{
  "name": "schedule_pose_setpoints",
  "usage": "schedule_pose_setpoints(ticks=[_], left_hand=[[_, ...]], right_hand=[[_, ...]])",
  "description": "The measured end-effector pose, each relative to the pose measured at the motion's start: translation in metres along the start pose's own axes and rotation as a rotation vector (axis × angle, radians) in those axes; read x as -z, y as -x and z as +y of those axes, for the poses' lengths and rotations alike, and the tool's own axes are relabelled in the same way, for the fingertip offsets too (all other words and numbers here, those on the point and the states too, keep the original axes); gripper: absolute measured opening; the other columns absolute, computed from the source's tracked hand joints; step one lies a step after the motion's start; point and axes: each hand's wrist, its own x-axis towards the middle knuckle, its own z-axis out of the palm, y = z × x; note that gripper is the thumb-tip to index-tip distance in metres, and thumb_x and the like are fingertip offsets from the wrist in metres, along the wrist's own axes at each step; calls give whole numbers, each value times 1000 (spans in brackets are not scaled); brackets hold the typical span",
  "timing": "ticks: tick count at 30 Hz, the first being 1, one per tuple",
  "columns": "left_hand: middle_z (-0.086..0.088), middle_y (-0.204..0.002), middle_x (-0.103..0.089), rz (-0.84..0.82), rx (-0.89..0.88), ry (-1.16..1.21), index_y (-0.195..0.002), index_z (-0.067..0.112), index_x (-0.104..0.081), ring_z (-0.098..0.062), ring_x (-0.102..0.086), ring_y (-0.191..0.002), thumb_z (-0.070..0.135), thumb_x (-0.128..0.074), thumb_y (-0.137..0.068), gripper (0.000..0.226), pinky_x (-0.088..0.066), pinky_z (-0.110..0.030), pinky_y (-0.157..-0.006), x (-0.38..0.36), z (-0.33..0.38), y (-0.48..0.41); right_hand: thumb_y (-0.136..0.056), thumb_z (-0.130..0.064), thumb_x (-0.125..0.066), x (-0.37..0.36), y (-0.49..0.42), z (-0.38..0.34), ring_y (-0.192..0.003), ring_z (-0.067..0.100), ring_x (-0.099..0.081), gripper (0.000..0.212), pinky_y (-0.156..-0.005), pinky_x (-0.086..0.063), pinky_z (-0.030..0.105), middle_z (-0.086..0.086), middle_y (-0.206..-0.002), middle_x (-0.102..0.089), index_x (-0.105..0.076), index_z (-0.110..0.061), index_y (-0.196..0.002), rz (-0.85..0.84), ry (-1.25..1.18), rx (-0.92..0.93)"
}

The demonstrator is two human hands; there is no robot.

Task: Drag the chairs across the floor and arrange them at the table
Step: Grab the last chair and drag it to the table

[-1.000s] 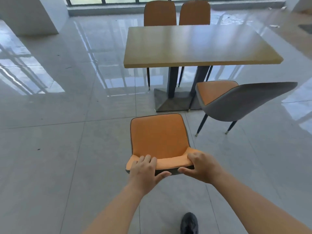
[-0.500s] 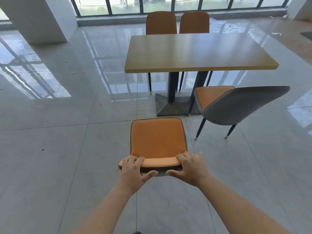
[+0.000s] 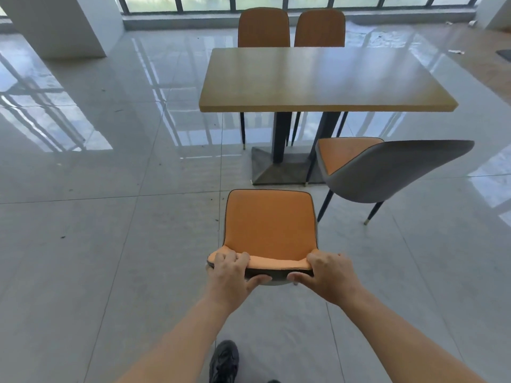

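Note:
An orange-seated chair (image 3: pixel 269 221) with a grey back stands just in front of me, its seat facing the table. My left hand (image 3: pixel 231 276) and my right hand (image 3: pixel 327 277) both grip the top of its backrest. The wooden table (image 3: pixel 323 81) stands a short way ahead on a dark pedestal base (image 3: pixel 279 168). A second orange and grey chair (image 3: pixel 387 168) sits at the table's near right side, turned at an angle. Two more orange chairs (image 3: pixel 264 27) (image 3: pixel 319 27) are pushed in at the far side.
Glossy grey floor tiles stretch to the left and right of the table. A white pillar (image 3: pixel 60 23) stands at the far left and a window wall (image 3: pixel 276 1) runs along the back. My dark shoe (image 3: pixel 224 360) shows at the bottom edge.
The chair in my hands has slid forward toward the table, and I have stepped after it. My grip on the backrest is the same.

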Motion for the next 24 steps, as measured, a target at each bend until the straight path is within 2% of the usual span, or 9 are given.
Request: schedule_pose_setpoints(ticks=[3, 8, 12, 14, 17, 20, 22, 24], left_hand=[[0, -121, -54, -4, -13, -14, -125, 25, -52, -28, -45, -113, 86, -28, -78, 81, -46, -50, -93, -8, 33, -1], [-3, -119, -55, -3, 3, -4, -126, 25, -50, -29, -46, -114, 83, -34, -82, 74, -45, -58, -96, -10, 74, -15], [-3, -113, -55, 25, -7, 5, -120, 25, -51, -29, -47, -109, 82, -34, -83, 71, -48, -59, -92, -12, 93, -26], [-3, -111, -55, 25, 8, 13, -117, 25, -52, -28, -48, -108, 83, -34, -81, 70, -47, -60, -92, -13, 100, -31], [-1, -111, -55, 40, 31, 25, -115, 27, -53, -28, -47, -109, 86, -35, -77, 73, -46, -58, -94, -15, 102, -31], [2, -114, -56, 75, 49, 47, -116, 27, -55, -27, -47, -110, 92, -24, -69, 86, -45, -52, -92, -19, 102, -29], [0, -115, -58, 112, 49, 82, -120, 25, -58, -28, -48, -110, 92, -22, -66, 93, -45, -49, -92, -20, 103, -29], [-4, -114, -59, 126, 41, 125, -121, 20, -59, -29, -47, -108, 89, -28, -68, 92, -46, -47, -92, -22, 102, -29]], right_hand=[[-72, -93, -16, 4, 11, 30, -65, 15, -52, 77, -65, -43, 32, -7, -81, -60, -51, -25, -83, 2, -17, -32], [-68, -92, -11, 13, 15, 63, -73, 15, -51, 78, -73, -41, 35, -11, -87, -56, -50, -29, -89, -52, -49, -116], [-77, -88, -31, 16, 8, 83, -90, 16, -56, 67, -83, -39, 39, -9, -103, -62, -56, -32, -104, -125, -88, -194], [-77, -88, -34, 17, 5, 91, -96, 17, -56, 67, -89, -37, 42, -9, -107, -63, -56, -34, -109, -148, -139, -198], [-73, -91, -33, 11, 7, 100, -106, 17, -53, 74, -98, -35, 46, -10, -114, -60, -56, -35, -116, -104, -208, -144], [-73, -87, -42, 6, 10, 107, -115, 19, -51, 75, -102, -35, 49, -9, -121, -58, -54, -34, -123, -68, -248, -59], [-75, -81, -51, 6, 11, 108, -113, 20, -54, 65, -103, -37, 55, -8, -117, -59, -55, -33, -119, -36, -196, -77], [-76, -77, -54, 3, 11, 108, -107, 22, -54, 58, -96, -44, 54, -6, -110, -58, -54, -30, -109, -10, -188, -121]])
